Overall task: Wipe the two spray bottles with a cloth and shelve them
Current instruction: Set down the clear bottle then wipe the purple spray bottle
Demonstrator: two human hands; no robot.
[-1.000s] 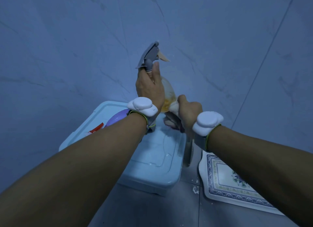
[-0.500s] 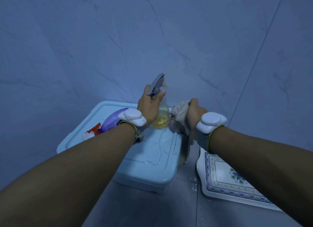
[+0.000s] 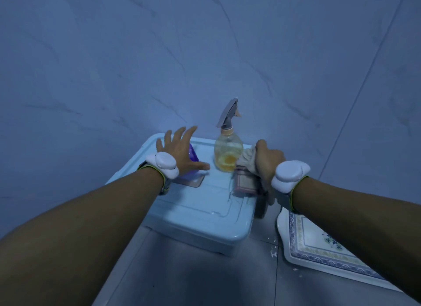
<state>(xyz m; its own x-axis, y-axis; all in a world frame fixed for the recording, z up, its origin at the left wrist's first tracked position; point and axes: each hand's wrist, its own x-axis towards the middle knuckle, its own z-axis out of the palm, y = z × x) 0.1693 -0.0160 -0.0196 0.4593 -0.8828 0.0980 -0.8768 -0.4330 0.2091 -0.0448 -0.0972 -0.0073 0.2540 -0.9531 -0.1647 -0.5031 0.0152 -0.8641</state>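
Note:
A clear spray bottle [image 3: 227, 151] with yellow liquid and a grey trigger head stands upright on the pale blue box lid [image 3: 200, 205], near its far edge. To its left, my left hand [image 3: 180, 153] hovers with fingers spread over a purple spray bottle [image 3: 193, 156] lying on the lid, mostly hidden beneath the hand. My right hand [image 3: 267, 161] is closed around a bunched cloth [image 3: 247, 161] just right of the clear bottle, almost touching it.
The box sits against a tiled wall [image 3: 205, 54]. A patterned white tray [image 3: 319, 244] lies on the grey floor to the right. A small pinkish block [image 3: 246, 182] rests on the lid under the cloth.
My left hand set the clear bottle down upright on the lid, let go, and moved left over the purple bottle. The right hand kept hold of the cloth beside the bottle.

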